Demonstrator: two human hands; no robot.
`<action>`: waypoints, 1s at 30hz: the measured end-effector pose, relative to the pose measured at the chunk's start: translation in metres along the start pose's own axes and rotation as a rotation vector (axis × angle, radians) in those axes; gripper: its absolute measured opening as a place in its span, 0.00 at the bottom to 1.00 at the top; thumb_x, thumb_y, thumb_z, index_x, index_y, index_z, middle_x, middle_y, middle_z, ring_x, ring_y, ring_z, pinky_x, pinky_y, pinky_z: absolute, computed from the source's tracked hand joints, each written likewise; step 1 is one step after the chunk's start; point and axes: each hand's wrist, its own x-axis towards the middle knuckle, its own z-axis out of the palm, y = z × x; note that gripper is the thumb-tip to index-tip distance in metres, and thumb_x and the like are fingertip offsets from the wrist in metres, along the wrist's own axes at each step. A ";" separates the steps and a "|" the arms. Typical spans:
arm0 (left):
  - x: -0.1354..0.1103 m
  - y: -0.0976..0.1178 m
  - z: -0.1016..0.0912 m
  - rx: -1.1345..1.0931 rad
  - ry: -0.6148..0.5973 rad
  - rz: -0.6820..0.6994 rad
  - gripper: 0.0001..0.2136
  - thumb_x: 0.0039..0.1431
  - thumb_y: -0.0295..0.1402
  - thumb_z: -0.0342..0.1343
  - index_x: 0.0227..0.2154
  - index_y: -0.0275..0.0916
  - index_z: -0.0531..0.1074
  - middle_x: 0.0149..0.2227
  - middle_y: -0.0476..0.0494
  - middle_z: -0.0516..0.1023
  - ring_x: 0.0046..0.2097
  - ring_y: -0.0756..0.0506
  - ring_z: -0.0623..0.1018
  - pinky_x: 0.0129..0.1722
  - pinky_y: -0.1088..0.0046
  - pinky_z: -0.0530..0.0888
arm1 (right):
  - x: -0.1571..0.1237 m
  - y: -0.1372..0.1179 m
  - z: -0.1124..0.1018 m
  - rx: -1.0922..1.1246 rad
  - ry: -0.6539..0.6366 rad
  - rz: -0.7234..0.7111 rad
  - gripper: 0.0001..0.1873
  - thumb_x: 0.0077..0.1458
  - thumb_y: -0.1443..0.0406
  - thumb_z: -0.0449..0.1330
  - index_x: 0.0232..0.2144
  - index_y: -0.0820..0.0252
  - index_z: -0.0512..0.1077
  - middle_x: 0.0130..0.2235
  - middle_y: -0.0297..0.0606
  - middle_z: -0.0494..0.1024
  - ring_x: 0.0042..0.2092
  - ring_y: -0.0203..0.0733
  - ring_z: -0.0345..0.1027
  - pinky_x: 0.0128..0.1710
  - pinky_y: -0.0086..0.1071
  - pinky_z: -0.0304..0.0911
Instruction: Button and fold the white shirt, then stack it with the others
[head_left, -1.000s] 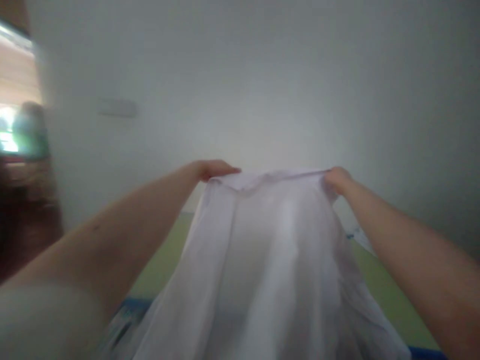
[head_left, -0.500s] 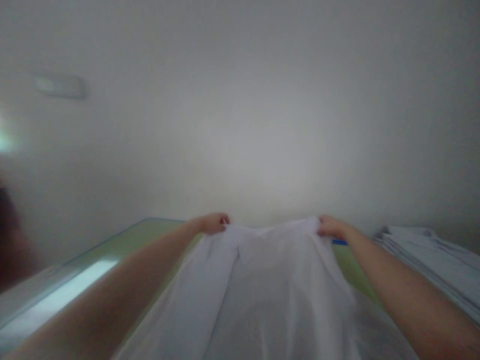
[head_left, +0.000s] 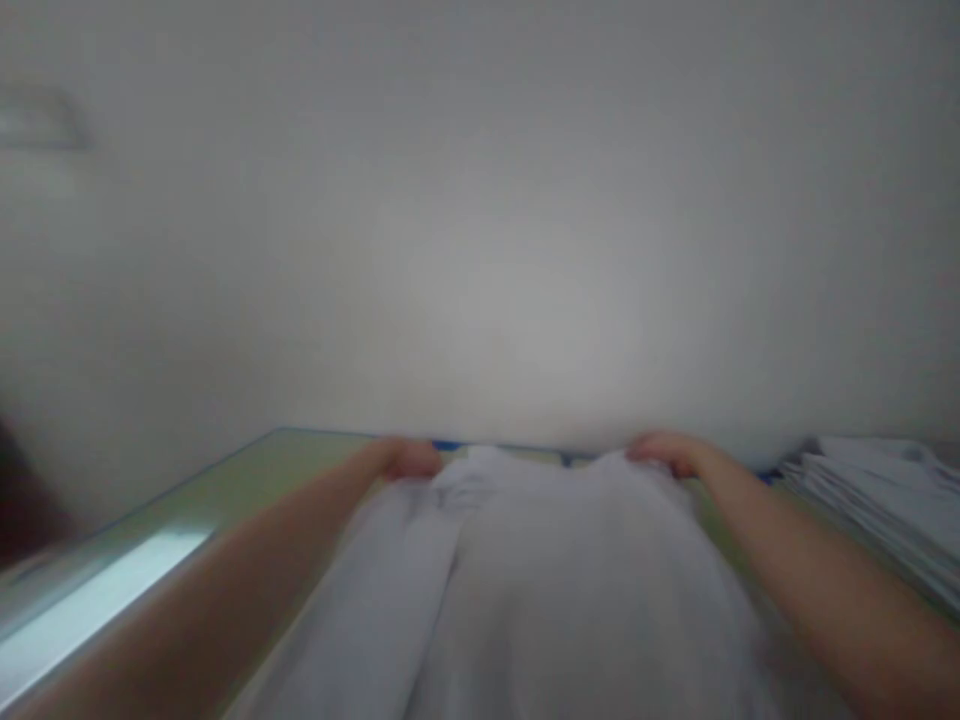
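Observation:
A white garment [head_left: 540,590] lies spread over a green table [head_left: 247,480], its top edge far from me near the wall. My left hand [head_left: 409,458] grips the garment's far left corner, fingers closed on the cloth. My right hand [head_left: 664,452] is closed on the far right corner. Both arms stretch forward along the cloth's sides. The picture is blurred by motion.
A stack of folded white cloth [head_left: 877,500] lies on the table at the right. A plain white wall [head_left: 480,220] rises just behind the table's far edge. The table's left edge [head_left: 112,580] shines with reflected light.
Both hands have lowered the garment's top edge from mid-air down to the table near the wall. The view has turned right, away from the window.

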 end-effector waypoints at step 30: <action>-0.058 0.015 -0.033 -0.335 0.344 -0.086 0.18 0.52 0.45 0.51 0.36 0.35 0.74 0.39 0.36 0.79 0.37 0.44 0.78 0.29 0.74 0.72 | -0.103 0.009 -0.009 -0.447 0.624 -0.238 0.11 0.53 0.62 0.55 0.34 0.65 0.73 0.38 0.51 0.78 0.44 0.48 0.71 0.44 0.36 0.66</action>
